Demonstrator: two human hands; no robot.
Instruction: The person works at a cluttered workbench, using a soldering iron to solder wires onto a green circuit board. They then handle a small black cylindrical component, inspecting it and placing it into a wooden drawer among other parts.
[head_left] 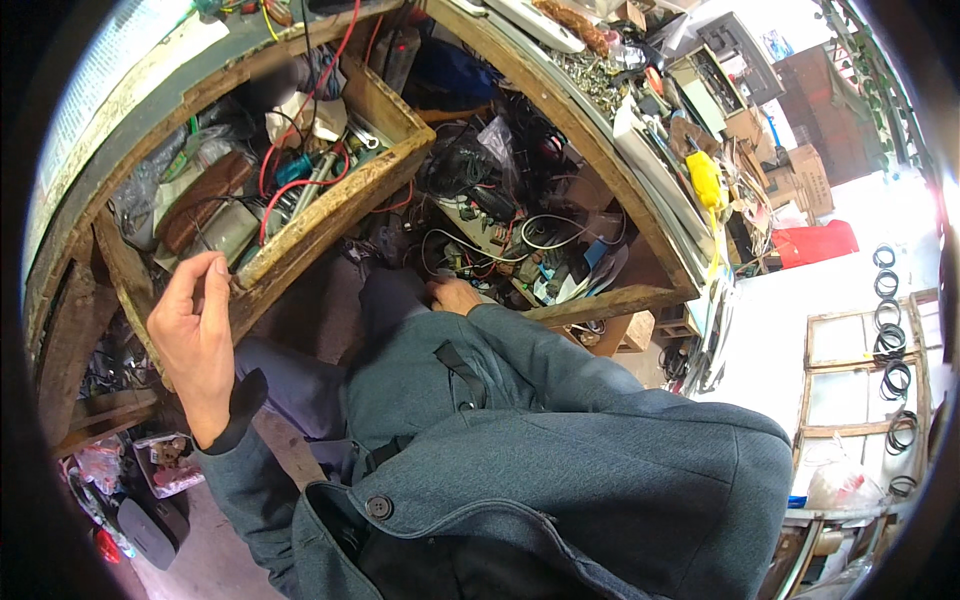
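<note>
My left hand has its fingers curled at the front edge of a pulled-out wooden drawer, gripping it near the left end. Inside the drawer lie red and black wires, metal tools, a brown oblong piece and plastic bags. My right hand reaches low into the bench opening, fingers curled beside a jumble of cables, bags and small parts; what it touches is hidden. My dark sleeves and coat fill the lower middle.
The wooden bench frame arches around the opening. Its cluttered top holds a yellow tool and small metal parts. Right are cardboard boxes, a red object and black rings along a white area. Bags and a dark case sit low left.
</note>
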